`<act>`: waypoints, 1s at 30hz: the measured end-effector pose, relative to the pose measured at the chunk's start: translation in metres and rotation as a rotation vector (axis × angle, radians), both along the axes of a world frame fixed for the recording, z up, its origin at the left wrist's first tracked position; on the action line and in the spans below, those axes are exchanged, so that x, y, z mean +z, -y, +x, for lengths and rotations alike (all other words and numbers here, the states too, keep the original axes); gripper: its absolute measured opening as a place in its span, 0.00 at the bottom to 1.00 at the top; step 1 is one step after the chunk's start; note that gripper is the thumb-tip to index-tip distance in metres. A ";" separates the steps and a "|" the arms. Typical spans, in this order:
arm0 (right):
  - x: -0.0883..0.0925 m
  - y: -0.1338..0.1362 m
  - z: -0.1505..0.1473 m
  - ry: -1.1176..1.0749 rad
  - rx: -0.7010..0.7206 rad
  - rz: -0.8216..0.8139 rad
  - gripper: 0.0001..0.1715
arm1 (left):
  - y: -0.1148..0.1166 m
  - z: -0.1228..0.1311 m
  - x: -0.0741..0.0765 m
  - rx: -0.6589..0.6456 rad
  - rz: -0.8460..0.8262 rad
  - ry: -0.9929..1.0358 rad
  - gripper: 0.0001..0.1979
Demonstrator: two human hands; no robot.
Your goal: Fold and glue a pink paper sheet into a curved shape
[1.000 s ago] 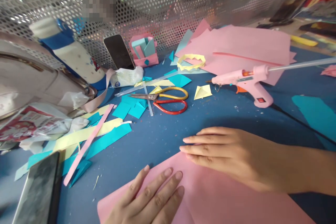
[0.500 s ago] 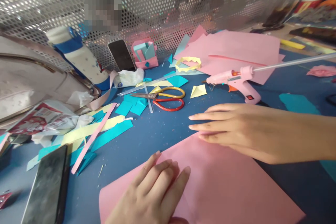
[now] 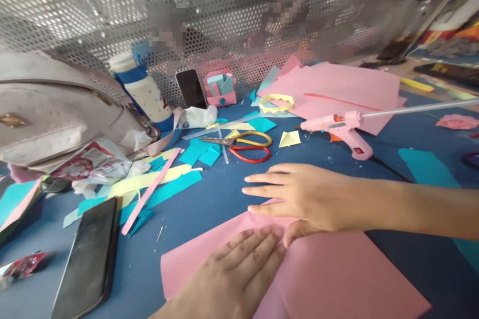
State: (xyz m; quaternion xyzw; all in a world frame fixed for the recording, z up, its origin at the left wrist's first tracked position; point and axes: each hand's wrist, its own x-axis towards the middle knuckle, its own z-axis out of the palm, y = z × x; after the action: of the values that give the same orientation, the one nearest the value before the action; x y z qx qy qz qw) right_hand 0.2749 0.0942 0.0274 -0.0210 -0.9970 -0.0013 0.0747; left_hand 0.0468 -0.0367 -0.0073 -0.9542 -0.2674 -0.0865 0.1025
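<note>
A large pink paper sheet [image 3: 337, 279] lies on the blue table [image 3: 217, 199] in front of me. My left hand [image 3: 235, 274] rests flat on its near left part, fingers stretched out toward the far edge. My right hand [image 3: 299, 194] comes in from the right and lies flat with fingers extended over the sheet's far corner, thumb on the paper. Neither hand holds anything. Beyond my right hand lie scissors [image 3: 243, 144] with yellow and red handles.
A pink glue gun [image 3: 344, 127] with a cord stands at the right, more pink sheets [image 3: 337, 87] behind it. Paper strips and scraps [image 3: 157, 182] litter the left middle. A black phone [image 3: 88, 259] lies near left; a white bag [image 3: 56, 109], bottle [image 3: 144, 92] and mesh wall stand behind.
My right hand slid left along the pink sheet's far edge and came closer to my left hand. My left hand flattened its fingers on the paper. The view shifted.
</note>
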 end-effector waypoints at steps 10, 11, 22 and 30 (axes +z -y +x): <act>-0.008 0.006 -0.059 -0.006 0.141 0.080 0.25 | 0.004 -0.004 0.006 0.003 -0.096 -0.045 0.29; -0.009 0.008 -0.065 -0.009 0.156 0.079 0.26 | 0.004 -0.005 0.006 0.003 -0.105 -0.046 0.28; -0.008 0.025 -0.139 0.028 0.301 0.059 0.29 | 0.008 -0.011 0.006 0.009 -0.505 0.098 0.41; -0.007 0.038 -0.160 0.016 0.295 0.097 0.27 | 0.011 -0.012 0.007 0.039 -0.800 0.180 0.45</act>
State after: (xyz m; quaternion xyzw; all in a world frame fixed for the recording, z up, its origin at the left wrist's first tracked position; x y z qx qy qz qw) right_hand 0.1144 0.0562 0.0200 0.1291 -0.9886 -0.0389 0.0670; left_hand 0.0352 -0.0472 -0.0007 -0.9021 -0.3059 -0.0566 -0.2990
